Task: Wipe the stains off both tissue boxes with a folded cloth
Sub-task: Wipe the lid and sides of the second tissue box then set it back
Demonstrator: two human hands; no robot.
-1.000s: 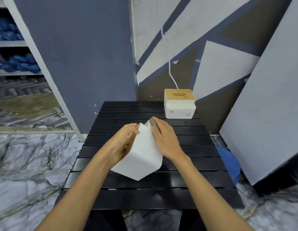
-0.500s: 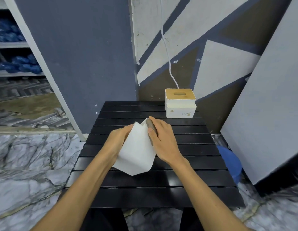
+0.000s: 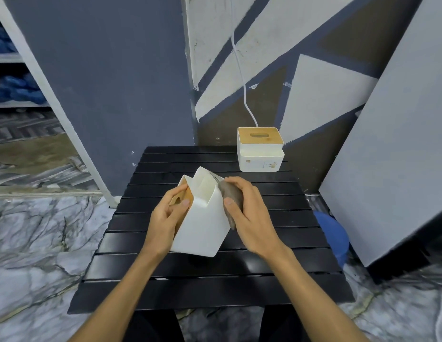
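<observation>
While left hand [image 3: 165, 218] grips tilted box [image 3: 202, 233], right hand [image 3: 254, 218] presses cloth [image 3: 231, 193] on edge.

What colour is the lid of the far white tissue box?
Light tan wood lid, slotted; clearest in the head view.

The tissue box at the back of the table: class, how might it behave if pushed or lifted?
The far tissue box looks squat and flat-based, so it would probably slide on the slatted table rather than tip. Its smooth, rigid-looking walls suggest it stays stiff yet slippery.
</observation>
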